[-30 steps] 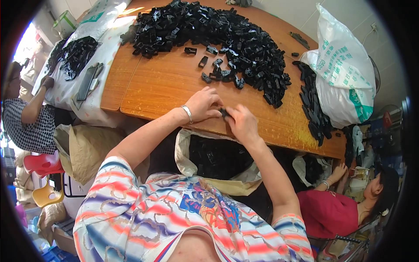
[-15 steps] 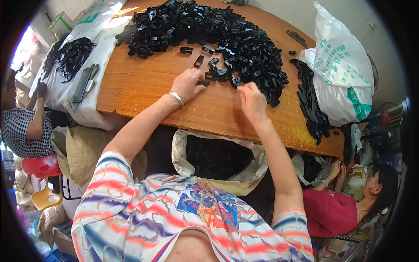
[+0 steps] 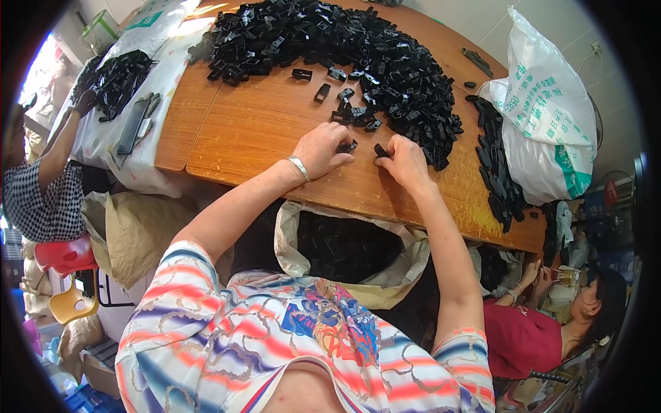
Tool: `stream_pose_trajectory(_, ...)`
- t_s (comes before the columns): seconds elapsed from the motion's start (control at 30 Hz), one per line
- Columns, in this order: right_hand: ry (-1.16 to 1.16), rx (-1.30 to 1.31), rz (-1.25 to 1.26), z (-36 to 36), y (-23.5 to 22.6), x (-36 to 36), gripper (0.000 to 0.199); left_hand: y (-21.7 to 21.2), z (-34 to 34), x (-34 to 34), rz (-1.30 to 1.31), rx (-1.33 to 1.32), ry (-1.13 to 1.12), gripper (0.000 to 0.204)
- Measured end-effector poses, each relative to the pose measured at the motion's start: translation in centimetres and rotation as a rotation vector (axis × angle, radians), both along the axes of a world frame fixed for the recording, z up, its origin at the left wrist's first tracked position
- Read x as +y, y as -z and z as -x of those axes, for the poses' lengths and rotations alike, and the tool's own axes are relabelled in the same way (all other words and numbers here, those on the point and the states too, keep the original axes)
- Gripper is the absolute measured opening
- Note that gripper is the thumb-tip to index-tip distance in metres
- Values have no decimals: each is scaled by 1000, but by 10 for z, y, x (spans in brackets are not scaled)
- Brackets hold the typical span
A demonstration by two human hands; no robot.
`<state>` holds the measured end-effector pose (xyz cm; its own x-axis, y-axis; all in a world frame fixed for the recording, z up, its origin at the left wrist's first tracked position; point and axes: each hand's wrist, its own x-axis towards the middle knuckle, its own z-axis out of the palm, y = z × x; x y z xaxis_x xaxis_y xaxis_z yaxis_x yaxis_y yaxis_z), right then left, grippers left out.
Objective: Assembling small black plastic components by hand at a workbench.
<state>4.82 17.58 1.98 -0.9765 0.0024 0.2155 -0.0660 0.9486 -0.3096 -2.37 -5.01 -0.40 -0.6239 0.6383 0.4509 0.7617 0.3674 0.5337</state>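
Observation:
My left hand (image 3: 321,150) is low over the wooden table (image 3: 255,148), fingers closed on a small black plastic part (image 3: 347,146). Just to its right, my right hand (image 3: 406,161) pinches another small black plastic piece (image 3: 381,151) between thumb and fingers. A narrow gap separates the two held parts. Beyond my hands lie several loose black parts (image 3: 321,93), in front of a big curved heap of the same glossy black parts (image 3: 289,38).
An open sack (image 3: 289,258) of black parts hangs below the table edge. At right are long black strips (image 3: 490,162) and a full white plastic bag (image 3: 544,113). Co-workers sit at left (image 3: 41,186) and right (image 3: 527,334). A black pile (image 3: 124,79) lies on the left table.
My right hand, earlier at the heap's edge, has come down with a black piece in its fingers. My left hand has drawn nearer. The left co-worker's hand has reached to the black pile.

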Motion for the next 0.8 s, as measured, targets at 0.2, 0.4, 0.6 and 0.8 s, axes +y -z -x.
stream_pose_trajectory(0.2, 57, -42, 244, -32, -4, -24, 34, 1, 32, 3, -110, 148, -228, 18)
stream_pose_trajectory(0.4, -161, 113, 331, -31, 11, -90, 26, 12, 45, 6, 13, 96, -171, 18)
stream_pose_trajectory(0.6, 64, 130, 128, -14, 21, -67, 24, 0, 4, -8, 71, 21, -170, 22)
stream_pose_trajectory(0.8, 9, 180, 361, -25, 11, -56, 27, -2, -30, -21, -9, -113, -63, 37)
